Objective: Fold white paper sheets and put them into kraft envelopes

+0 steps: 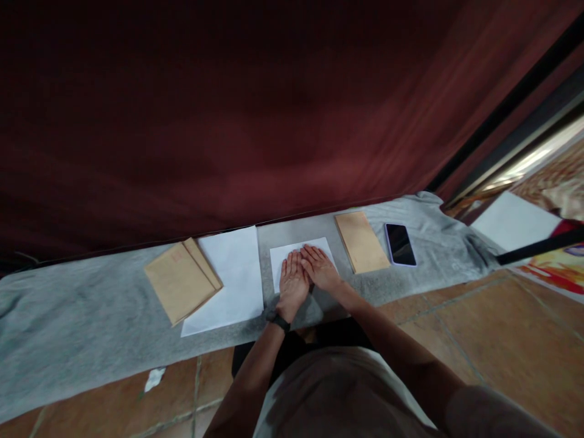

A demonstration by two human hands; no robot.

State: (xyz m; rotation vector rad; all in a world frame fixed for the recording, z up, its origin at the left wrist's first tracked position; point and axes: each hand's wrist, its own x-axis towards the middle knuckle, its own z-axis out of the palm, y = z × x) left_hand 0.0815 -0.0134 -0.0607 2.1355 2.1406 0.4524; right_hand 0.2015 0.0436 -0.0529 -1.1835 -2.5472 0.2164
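A white sheet of paper (277, 258), smaller than the one to its left, lies on the grey cloth in front of me. My left hand (293, 281) rests flat on it, fingers stretched forward. Beside it and touching it, my right hand (320, 267) also lies flat on the sheet with its fingers extended. Much of the sheet's near part is hidden under both hands. Left of them, brown envelopes (180, 283) overlap a larger white paper (237, 274). To the right is a brown envelope stack (362, 242).
A phone (401, 244) lies right of the brown stack on the grey cloth (109, 316). A dark red curtain (255, 121) hangs behind the narrow surface. A white scrap (154, 378) is on the tiled floor (456, 340). Another white sheet (517, 222) is at far right.
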